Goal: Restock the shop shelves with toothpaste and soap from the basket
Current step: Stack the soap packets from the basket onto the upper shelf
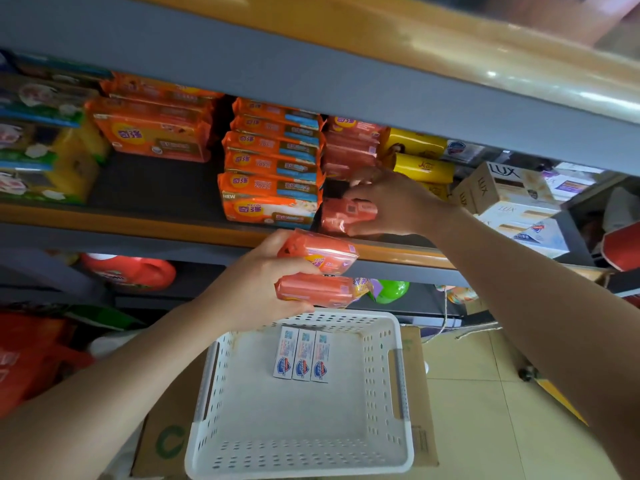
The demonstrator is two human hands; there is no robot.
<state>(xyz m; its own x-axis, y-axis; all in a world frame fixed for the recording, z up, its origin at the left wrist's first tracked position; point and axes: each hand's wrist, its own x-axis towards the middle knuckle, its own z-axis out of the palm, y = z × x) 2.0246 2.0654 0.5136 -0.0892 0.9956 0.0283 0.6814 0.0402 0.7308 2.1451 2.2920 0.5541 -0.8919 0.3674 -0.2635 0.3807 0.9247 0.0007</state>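
We see three white toothpaste boxes [301,355] lying flat, side by side and touching, on the floor of the white perforated basket [384,403], near its far wall. Two orange-pink wrapped soap packs [317,271] are stacked one on the other, held in front of the shelf edge [138,226] above the basket. A third soap pack of the same colour [343,214] lies on the shelf, just right of the stacked orange soap packs [272,164]. Above it, more orange-pink packs [351,147] are piled further back on the same shelf.
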